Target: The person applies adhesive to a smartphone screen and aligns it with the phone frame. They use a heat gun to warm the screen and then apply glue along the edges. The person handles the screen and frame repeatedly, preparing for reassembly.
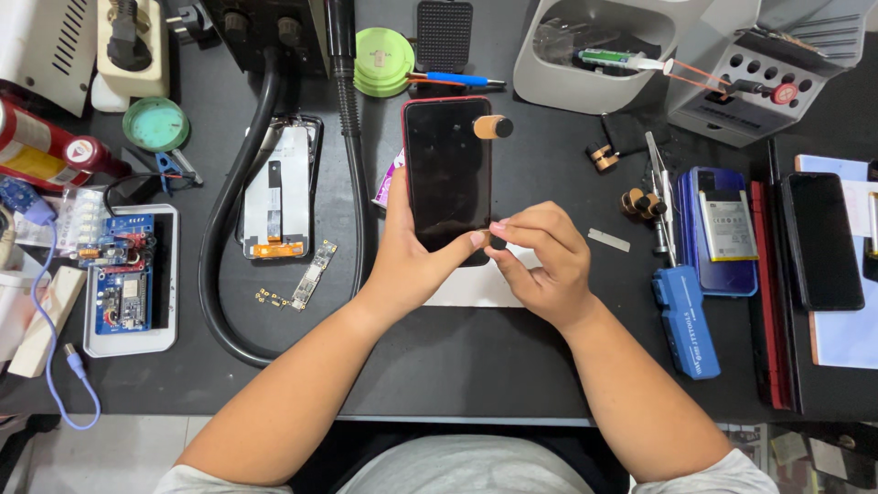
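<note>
Forearms enter from 6 o'clock, over a grey shirt at the frame's lower edge. Left hand point(402, 261): closed around the lower end of the phone point(447, 174), thumb laid across its glass. Right hand point(541, 261): fingertips pinched on a small dark clamp point(497, 242) at the phone's lower right edge. Phone: held near centre, just above the black bench point(476, 366), long axis running toward 12 o'clock; a slim slab, black glossy screen unlit, red frame showing along the edges; a second clamp point(494, 126), tan with a black cap, is fixed on its right edge near the top. Handling, as judged: light and stiff, the glass smooth, slippery and fragile; best gripped by the red side rails, not by pressure on the screen. At 9 o'clock of the phone: a stripped phone chassis point(282, 192), a loose board point(314, 274) and a black hose point(229, 238). At 3 o'clock: tweezers point(656, 165), a blue tool point(686, 320), a blue phone back with battery point(722, 229) and a dark handset point(823, 240). At 12 o'clock: a green tape roll point(382, 59) and a grey bin point(594, 55).
</note>
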Action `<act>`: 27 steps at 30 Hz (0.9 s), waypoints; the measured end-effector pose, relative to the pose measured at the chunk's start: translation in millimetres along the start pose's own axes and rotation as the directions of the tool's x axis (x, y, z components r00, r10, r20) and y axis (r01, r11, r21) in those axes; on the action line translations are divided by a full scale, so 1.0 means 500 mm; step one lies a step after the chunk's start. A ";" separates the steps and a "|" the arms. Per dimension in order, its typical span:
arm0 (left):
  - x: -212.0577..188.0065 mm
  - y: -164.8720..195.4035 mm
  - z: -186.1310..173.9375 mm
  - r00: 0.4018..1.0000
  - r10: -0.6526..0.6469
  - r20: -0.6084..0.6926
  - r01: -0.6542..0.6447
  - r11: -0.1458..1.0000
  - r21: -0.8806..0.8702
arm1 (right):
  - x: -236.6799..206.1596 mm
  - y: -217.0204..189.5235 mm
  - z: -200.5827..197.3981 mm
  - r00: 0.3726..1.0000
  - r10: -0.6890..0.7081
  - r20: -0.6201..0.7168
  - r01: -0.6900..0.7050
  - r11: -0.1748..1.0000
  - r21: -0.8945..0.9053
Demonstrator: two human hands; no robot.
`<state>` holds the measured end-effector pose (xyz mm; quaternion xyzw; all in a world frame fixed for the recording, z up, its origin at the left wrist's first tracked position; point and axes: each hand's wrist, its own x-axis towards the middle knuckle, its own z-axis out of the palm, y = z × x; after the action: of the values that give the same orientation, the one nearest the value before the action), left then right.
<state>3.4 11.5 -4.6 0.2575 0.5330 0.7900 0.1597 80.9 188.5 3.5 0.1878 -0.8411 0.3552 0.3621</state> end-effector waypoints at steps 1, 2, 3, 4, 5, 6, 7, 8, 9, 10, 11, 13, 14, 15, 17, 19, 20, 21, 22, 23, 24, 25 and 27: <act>0.000 0.001 0.000 0.999 0.038 0.001 -0.038 0.999 0.027 | 0.000 0.000 0.001 1.000 -0.005 -0.007 0.005 1.000 -0.004; -0.001 0.001 0.001 0.997 0.077 0.004 -0.077 0.996 0.053 | 0.000 -0.001 0.002 1.000 -0.010 -0.014 0.009 1.000 -0.008; -0.003 0.002 0.002 0.993 0.114 0.007 -0.115 0.990 0.080 | 0.000 -0.002 0.002 1.000 -0.014 -0.020 0.014 1.000 -0.011; -0.004 0.002 0.001 0.997 0.073 0.000 -0.073 0.997 0.023 | 0.001 -0.003 0.002 1.000 -0.012 -0.021 0.012 1.000 0.003; -0.005 0.003 0.001 1.000 0.031 -0.003 -0.031 0.999 -0.036 | 0.002 -0.004 0.001 1.000 -0.010 -0.022 0.010 1.000 0.016; -0.006 0.003 0.002 1.000 -0.013 -0.003 0.012 0.995 -0.095 | 0.002 -0.005 0.000 1.000 -0.007 -0.023 0.007 1.000 0.028; -0.007 0.004 0.000 1.000 -0.010 -0.005 0.009 0.996 -0.086 | 0.002 -0.007 -0.001 1.000 0.025 -0.006 -0.024 0.997 0.071; -0.005 0.005 -0.003 1.000 -0.006 -0.007 0.006 0.997 -0.076 | 0.003 -0.007 -0.002 0.998 0.055 0.010 -0.056 0.992 0.114; -0.005 0.006 -0.006 1.000 -0.003 -0.008 0.002 0.998 -0.065 | 0.003 -0.007 -0.002 0.996 0.085 0.027 -0.088 0.984 0.157; -0.004 0.007 -0.009 1.000 -0.006 -0.006 0.006 0.999 -0.035 | 0.003 -0.007 -0.003 0.997 0.063 0.045 -0.069 0.987 0.147; -0.004 0.008 -0.011 1.000 -0.008 -0.003 0.008 1.000 -0.004 | 0.002 -0.006 -0.003 0.997 0.041 0.062 -0.049 0.989 0.138; -0.002 0.009 -0.013 1.000 -0.021 0.001 0.021 1.000 0.013 | 0.000 -0.002 -0.003 0.996 0.027 0.087 -0.039 0.991 0.131; -0.002 0.009 -0.013 0.999 -0.034 0.003 0.034 0.999 0.000 | -0.002 0.000 -0.003 0.995 0.036 0.096 -0.049 0.990 0.135; -0.002 0.011 -0.013 0.999 -0.046 0.004 0.046 0.999 -0.012 | -0.005 0.001 -0.003 0.994 0.046 0.104 -0.060 0.988 0.140; 0.000 0.014 -0.015 0.999 -0.032 0.022 0.032 0.999 0.029 | -0.009 0.003 -0.003 0.993 0.049 0.110 -0.065 0.988 0.143; 0.002 0.018 -0.015 0.999 -0.025 0.045 0.022 0.999 0.048 | -0.013 0.005 -0.004 0.992 0.055 0.118 -0.072 0.987 0.144; 0.003 0.020 -0.016 0.998 -0.024 0.057 0.021 0.999 0.047 | -0.014 0.005 -0.004 0.991 0.060 0.122 -0.077 0.986 0.145; 0.004 0.021 -0.016 0.997 -0.023 0.070 0.020 0.999 0.046 | -0.015 0.006 -0.005 0.990 0.064 0.127 -0.082 0.986 0.147; 0.004 0.023 -0.018 0.997 -0.044 0.070 0.040 0.998 0.050 | -0.015 0.006 -0.005 0.989 0.062 0.131 -0.081 0.986 0.145; 0.002 0.025 -0.019 0.995 -0.066 0.070 0.062 0.997 0.054 | -0.015 0.005 -0.006 0.989 0.061 0.135 -0.080 0.986 0.144; 0.002 0.026 -0.021 0.994 -0.087 0.070 0.083 0.995 0.058 | -0.014 0.005 -0.007 0.988 0.060 0.139 -0.080 0.987 0.142; 0.002 0.026 -0.022 0.994 -0.077 0.077 0.073 0.996 0.050 | -0.013 0.005 -0.007 0.989 0.057 0.137 -0.077 0.986 0.146; 0.002 0.024 -0.022 0.994 -0.056 0.089 0.053 0.998 0.032 | -0.011 0.002 -0.008 0.990 0.051 0.135 -0.072 0.985 0.155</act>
<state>-3.6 -0.9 3.6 0.2805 0.5438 0.7649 0.2011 85.7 192.3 0.7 0.2129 -0.8373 0.4192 0.2791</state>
